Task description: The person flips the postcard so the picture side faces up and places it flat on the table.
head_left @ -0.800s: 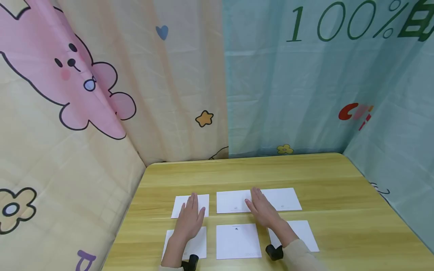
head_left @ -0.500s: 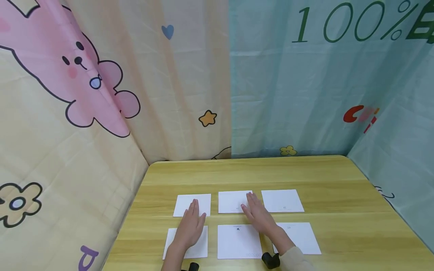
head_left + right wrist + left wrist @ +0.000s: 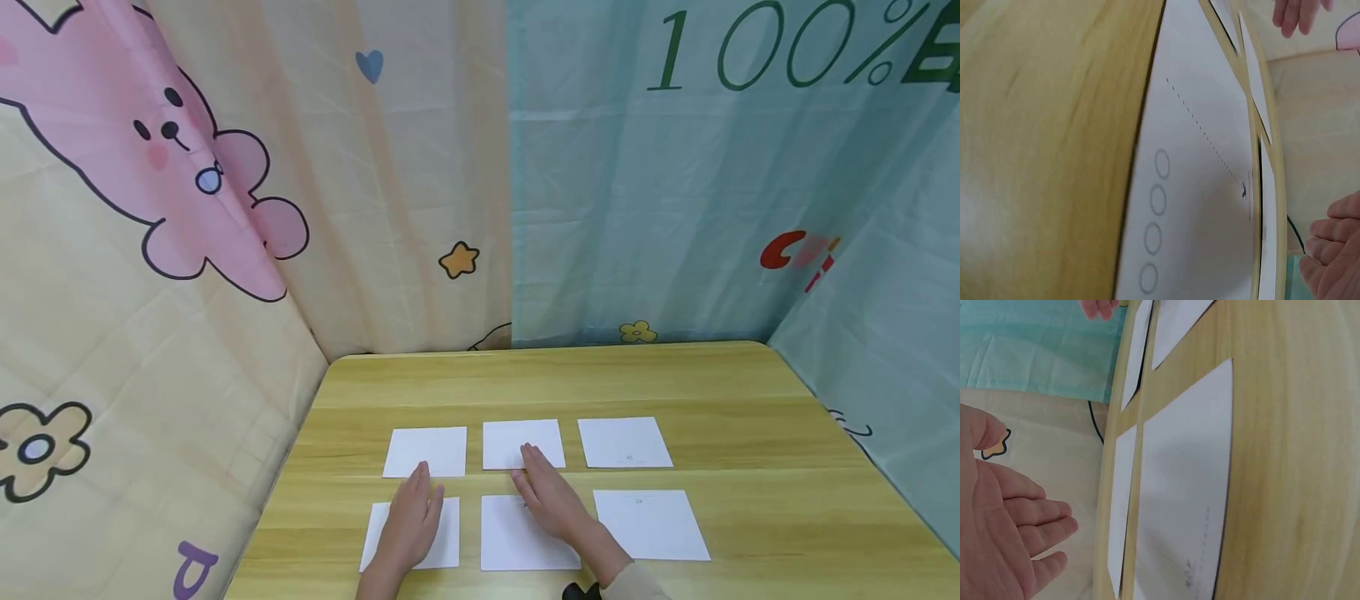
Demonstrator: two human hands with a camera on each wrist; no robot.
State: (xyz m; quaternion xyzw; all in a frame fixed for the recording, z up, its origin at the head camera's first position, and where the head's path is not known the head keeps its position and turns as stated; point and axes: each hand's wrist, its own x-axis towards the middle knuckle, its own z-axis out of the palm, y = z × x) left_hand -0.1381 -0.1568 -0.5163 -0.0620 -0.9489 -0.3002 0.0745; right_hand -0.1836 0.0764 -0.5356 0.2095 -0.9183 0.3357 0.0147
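Note:
White paper sheets lie in two rows of three. My left hand (image 3: 411, 517) is held above the near left sheet (image 3: 447, 550), fingers straight, and covers part of it from the head view. Over the near middle sheet (image 3: 506, 546) is my right hand (image 3: 553, 500), its fingers extended too. Both palms appear raised off the paper in the wrist views, and neither hand holds anything. In the right wrist view the near middle sheet (image 3: 1204, 156) bears printed circles and a dashed line. Small faint marks show on the near left sheet (image 3: 1185, 456) in the left wrist view.
A far left sheet (image 3: 427, 448), a far middle sheet (image 3: 517, 437) and a far right sheet (image 3: 626, 443) form the back row. The near right sheet (image 3: 663, 525) lies beside my right forearm. Patterned curtains (image 3: 405, 167) surround the wooden table (image 3: 795, 517).
Both hands have drawn back toward the near edge, and the right hand has also shifted left. More of the back row now shows. The sheets stay in place on the table.

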